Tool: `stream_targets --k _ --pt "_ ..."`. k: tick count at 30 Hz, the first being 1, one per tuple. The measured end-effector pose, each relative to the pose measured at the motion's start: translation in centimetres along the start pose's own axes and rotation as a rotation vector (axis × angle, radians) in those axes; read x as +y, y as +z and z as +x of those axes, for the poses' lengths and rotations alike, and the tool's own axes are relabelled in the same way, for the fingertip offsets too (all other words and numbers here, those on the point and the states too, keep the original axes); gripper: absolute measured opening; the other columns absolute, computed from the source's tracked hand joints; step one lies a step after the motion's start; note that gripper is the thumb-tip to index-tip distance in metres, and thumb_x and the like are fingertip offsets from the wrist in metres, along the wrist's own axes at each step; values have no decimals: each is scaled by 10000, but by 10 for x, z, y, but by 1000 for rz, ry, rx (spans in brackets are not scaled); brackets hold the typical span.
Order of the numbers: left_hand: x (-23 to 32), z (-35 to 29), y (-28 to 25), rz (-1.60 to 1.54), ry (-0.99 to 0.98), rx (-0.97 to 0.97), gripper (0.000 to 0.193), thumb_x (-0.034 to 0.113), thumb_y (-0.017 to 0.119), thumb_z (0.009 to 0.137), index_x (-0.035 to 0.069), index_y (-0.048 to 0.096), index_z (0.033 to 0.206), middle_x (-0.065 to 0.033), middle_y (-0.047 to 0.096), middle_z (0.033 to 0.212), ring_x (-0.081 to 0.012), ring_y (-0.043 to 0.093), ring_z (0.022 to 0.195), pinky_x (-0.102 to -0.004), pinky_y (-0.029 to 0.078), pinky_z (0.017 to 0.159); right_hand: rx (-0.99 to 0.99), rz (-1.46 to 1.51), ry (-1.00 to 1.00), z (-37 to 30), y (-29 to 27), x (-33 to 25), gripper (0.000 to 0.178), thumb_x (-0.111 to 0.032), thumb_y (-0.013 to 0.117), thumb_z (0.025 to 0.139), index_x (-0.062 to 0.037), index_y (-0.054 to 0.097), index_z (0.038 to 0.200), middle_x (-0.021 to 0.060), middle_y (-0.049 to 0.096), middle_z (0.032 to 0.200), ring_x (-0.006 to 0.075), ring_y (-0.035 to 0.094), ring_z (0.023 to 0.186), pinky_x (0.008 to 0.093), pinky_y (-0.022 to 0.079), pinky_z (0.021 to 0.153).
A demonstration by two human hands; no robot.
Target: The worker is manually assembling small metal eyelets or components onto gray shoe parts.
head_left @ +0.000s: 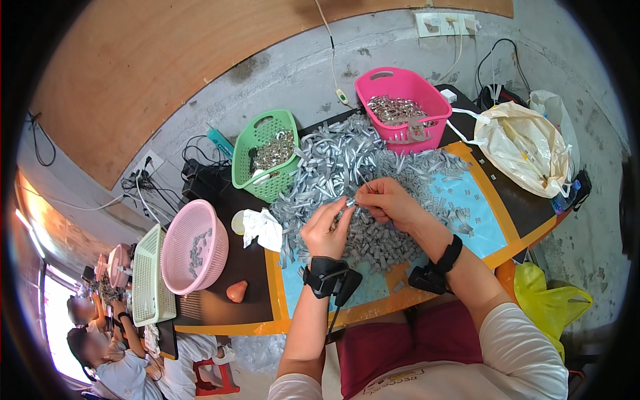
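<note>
A large heap of shiny grey strips (333,157) covers the middle of the table, with many short grey pieces (380,247) heaped in front of it. Above this heap my two hands meet almost fingertip to fingertip. My left hand (325,228) is closed, pinching a small silvery-grey piece (350,203) between thumb and fingers. Just right of it, my right hand (390,202) is closed around a thin, dark metal-looking tool (361,177) whose tip points up and away. Its exact kind is too small to make out.
Behind the heap stand a green basket (243,157) and a pink basket (437,100), both with metal parts. Left are a pink colander (217,230), a white basket (140,267) and crumpled tissue (262,228). A cream bag (497,130) lies right. Two people sit far left.
</note>
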State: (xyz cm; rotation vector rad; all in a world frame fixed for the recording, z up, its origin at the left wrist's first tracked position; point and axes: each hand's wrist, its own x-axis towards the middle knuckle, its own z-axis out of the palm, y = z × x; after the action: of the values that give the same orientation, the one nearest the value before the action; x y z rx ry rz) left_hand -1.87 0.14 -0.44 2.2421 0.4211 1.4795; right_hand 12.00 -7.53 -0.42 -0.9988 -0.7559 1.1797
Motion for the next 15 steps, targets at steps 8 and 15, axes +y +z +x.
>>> stream_targets --k 8,15 --pt "2 0 -1 31 -11 -26 128 17 720 659 -1 630 748 -99 641 746 -170 623 633 -238 463 515 0 13 -1 -1 1 -1 154 -159 598 797 -69 522 698 -64 400 531 27 323 418 197 208 373" --pt "-4 0 2 43 63 17 169 19 745 628 -5 643 760 -89 629 693 -65 456 452 -190 342 413 30 -27 -50 -2 4 0 139 -149 601 793 -61 531 709 -63 381 494 25 317 400 197 204 366"
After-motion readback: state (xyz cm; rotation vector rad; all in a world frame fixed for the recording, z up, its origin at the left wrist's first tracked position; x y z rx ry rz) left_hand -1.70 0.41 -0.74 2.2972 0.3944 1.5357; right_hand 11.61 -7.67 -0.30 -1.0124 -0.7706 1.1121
